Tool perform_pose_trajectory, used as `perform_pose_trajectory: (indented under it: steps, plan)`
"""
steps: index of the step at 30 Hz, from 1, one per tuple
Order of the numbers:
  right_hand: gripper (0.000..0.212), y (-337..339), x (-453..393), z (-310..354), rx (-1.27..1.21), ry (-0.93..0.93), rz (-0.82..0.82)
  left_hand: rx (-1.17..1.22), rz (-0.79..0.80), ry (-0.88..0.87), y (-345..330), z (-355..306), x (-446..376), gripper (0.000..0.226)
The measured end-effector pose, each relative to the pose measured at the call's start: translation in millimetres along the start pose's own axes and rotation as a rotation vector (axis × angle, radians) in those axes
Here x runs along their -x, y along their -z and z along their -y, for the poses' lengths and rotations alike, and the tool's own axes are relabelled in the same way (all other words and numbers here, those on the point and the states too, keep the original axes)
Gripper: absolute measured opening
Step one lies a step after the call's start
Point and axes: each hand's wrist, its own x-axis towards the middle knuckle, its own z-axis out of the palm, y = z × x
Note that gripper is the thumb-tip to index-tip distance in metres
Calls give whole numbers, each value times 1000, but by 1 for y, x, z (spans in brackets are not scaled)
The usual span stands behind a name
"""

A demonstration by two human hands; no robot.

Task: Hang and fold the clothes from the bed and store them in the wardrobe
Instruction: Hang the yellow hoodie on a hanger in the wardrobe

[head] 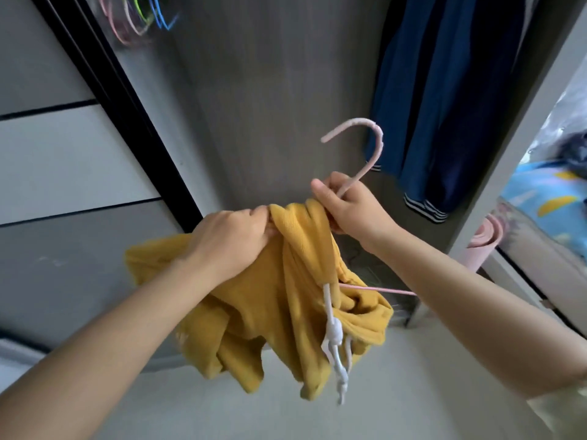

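Note:
A mustard-yellow garment (286, 300) with white knotted drawstrings (335, 338) hangs bunched in front of the open wardrobe (270, 90). My left hand (232, 239) grips the fabric at its top edge. My right hand (349, 208) holds the neck of a pink hanger (365, 147), its hook pointing up. One pink arm of the hanger sticks out to the right under the cloth; the rest is hidden inside the garment.
Dark blue clothes (444, 106) hang at the wardrobe's right. Several coloured empty hangers (136, 17) hang at the top left. A black-framed sliding door (63, 154) is on the left. The bed (546, 198) with a blue patterned cover and a pink rolled mat (486, 239) lie right.

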Motion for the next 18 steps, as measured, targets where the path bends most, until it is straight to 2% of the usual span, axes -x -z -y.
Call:
perform_pose_trajectory:
  steps: [2, 4, 5, 6, 7, 9, 10, 15, 16, 18]
  plan:
    - [17, 11, -1, 2, 161, 221, -186, 137, -10, 195, -3, 7, -3, 45]
    - [22, 20, 4, -5, 282, 472, -402, 193, -38, 353, -7, 17, -4, 55]
    - [25, 21, 9, -13, 295, 533, -398, 198, -36, 402, -6, 20, -6, 52]
    - [28, 18, 15, -25, 287, 520, -289, 201, -30, 447, -2, 22, -9, 45]
    - [29, 12, 19, -38, 290, 433, -105, 208, -29, 472, 1, 23, -13, 39]
    - [40, -10, 21, -61, 377, 158, 302, 212, -38, 490, 7, 27, -18, 34]
    - [44, -18, 20, -74, 429, 50, 406, 210, -39, 488, 9, 28, -23, 34]
    - [35, -28, 10, -100, 620, -161, 681, 245, -116, 585, 26, 53, -12, 32]
    - [35, -20, 6, -104, 704, -177, 706, 254, -131, 592, 27, 60, -7, 31]
    - [38, 0, -8, -109, 949, -123, 620, 266, -116, 595, 27, 72, 6, 31]
